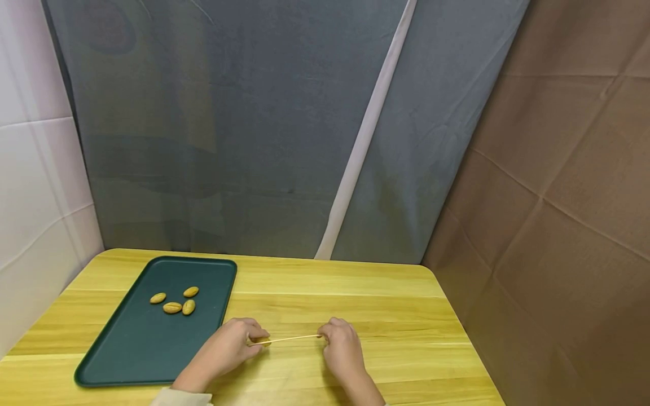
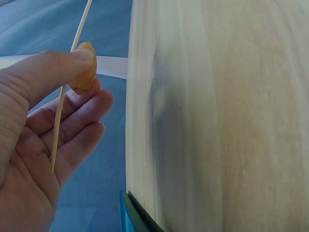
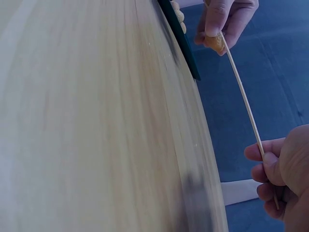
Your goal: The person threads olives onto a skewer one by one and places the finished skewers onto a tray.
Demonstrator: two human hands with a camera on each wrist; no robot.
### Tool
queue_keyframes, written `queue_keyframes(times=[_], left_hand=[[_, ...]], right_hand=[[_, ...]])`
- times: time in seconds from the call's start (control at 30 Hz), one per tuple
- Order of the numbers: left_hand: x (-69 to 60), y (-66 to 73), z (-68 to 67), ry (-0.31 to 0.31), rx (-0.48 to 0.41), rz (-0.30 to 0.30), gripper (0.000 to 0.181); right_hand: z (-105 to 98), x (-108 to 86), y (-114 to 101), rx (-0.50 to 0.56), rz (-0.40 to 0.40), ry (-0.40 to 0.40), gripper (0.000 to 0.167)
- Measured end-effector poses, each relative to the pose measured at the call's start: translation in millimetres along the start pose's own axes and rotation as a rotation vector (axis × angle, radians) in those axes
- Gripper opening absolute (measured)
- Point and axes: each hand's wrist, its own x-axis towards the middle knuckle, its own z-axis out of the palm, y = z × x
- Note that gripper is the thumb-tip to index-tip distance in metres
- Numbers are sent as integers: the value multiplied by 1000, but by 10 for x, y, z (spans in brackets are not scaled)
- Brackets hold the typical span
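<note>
Wooden and thin, a skewer (image 1: 293, 339) spanned the two hands above the table (image 1: 406, 316). The right hand (image 1: 344, 347) pinched it near one end; the left hand (image 1: 231, 347) gripped an orange-brown nut (image 2: 87, 72) against it, piercing uncertain. Four similar nuts (image 1: 172, 308) lay on the dark green tray (image 1: 147, 344), beside the left hand.

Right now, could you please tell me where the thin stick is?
Low in the head view, the thin stick runs between the left hand and the right hand, to the right of the dark green tray.
</note>
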Motion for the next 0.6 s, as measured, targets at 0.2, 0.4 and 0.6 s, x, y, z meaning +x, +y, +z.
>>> queue_keyframes(times=[0.2,0.4,0.6], left_hand=[[-3,7,0,-2,10,1,19],[4,21,8,9,35,5,19],[16,38,20,7,56,9,19]], right_hand=[[-6,-3,-23,-8,-1,-8,49],[4,-9,-32,-10,-2,1,49],[-9,-10,-48,-15,-14,6,50]])
